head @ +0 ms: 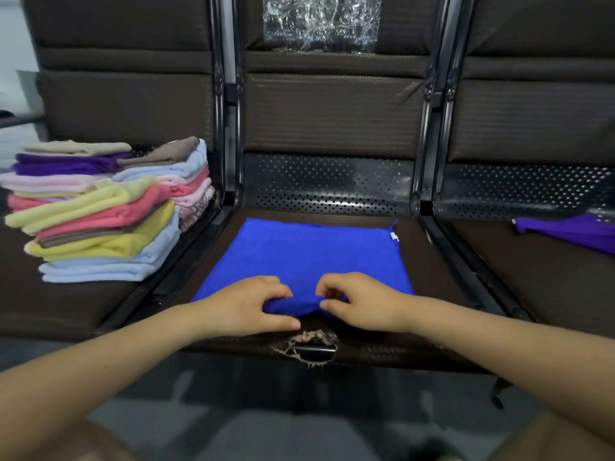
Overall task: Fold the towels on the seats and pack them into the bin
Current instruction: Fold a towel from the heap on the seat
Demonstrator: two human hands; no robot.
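Blue towel [306, 257] spread flat on the middle seat [429, 277], near edge bunched up. Left hand [253, 304] and right hand [359, 302] both pinching that near edge, fingers curled round the fabric, close together. Stack of folded towels [106, 211] over on the left seat. Purple towel [572, 231] lying loose on the right seat.

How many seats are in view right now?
3: the left seat bearing the folded towel stack, the middle seat under the blue towel, the right seat with a purple towel.
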